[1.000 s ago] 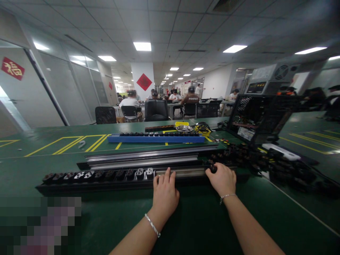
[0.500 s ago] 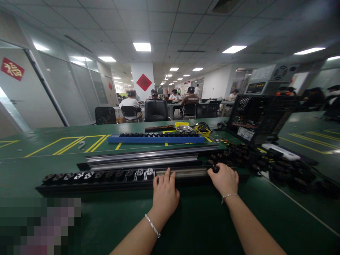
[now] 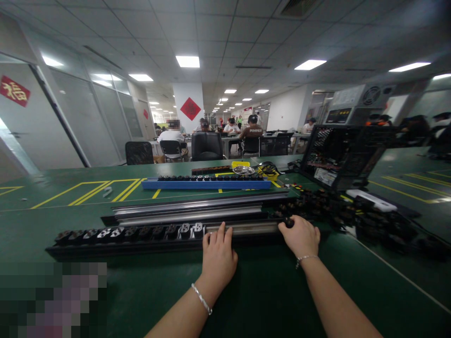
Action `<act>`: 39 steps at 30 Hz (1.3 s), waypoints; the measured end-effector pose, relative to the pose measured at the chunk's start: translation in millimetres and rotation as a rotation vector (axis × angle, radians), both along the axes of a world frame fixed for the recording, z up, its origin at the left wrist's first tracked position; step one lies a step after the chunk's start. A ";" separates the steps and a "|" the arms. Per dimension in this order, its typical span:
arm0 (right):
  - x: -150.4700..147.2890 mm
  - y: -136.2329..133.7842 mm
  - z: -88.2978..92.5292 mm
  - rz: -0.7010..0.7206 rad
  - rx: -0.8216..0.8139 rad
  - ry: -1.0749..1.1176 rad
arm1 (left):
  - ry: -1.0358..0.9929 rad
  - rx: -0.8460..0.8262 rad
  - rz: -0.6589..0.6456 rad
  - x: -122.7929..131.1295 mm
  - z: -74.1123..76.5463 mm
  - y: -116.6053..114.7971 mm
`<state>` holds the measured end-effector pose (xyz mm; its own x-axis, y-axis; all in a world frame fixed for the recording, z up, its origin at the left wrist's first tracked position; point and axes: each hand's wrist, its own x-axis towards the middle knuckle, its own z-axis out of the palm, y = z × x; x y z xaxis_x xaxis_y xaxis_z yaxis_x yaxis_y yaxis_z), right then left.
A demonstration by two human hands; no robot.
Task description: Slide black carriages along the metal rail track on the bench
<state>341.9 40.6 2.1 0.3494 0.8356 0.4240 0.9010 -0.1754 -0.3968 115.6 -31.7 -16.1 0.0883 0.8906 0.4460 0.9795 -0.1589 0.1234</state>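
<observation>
A long black rail (image 3: 141, 251) lies across the green table in front of me. Several black socket modules (image 3: 131, 233) sit in a row along its left part; a few have silvery faces. My left hand (image 3: 219, 256) rests with fingers stretched over the rail, just right of the last module. Toward the rail's right end, my right hand (image 3: 301, 237) pinches a small black socket module (image 3: 289, 222), mostly covered by its fingers. Between the hands the bare metallic channel (image 3: 255, 228) of the rail shows.
Behind lie other metallic rails (image 3: 190, 212) and a blue rail (image 3: 206, 185) with modules. A dark heap of loose parts (image 3: 384, 225) spreads at right, before an open computer case (image 3: 345, 157). A metal dish (image 3: 244, 171) stands at the back; people sit beyond.
My right hand has shifted slightly to the right along the rail with the black socket module in its fingers. The left hand stays in place on the rail.
</observation>
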 end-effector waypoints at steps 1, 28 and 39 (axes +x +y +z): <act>0.7 0.1 -0.1 -0.001 0.001 0.001 | -0.001 -0.001 -0.001 0.0 0.1 0.0; 14.0 3.9 -4.1 -0.023 -0.030 -0.023 | 0.000 0.027 -0.001 0.4 -1.6 0.9; 25.8 4.1 -4.3 0.035 -0.023 -0.042 | 0.010 0.007 0.004 0.1 0.6 0.6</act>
<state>367.8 44.7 -2.3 0.3019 0.8570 0.4177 0.9224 -0.1519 -0.3551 115.7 -31.1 -15.5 0.0894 0.8878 0.4514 0.9813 -0.1562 0.1128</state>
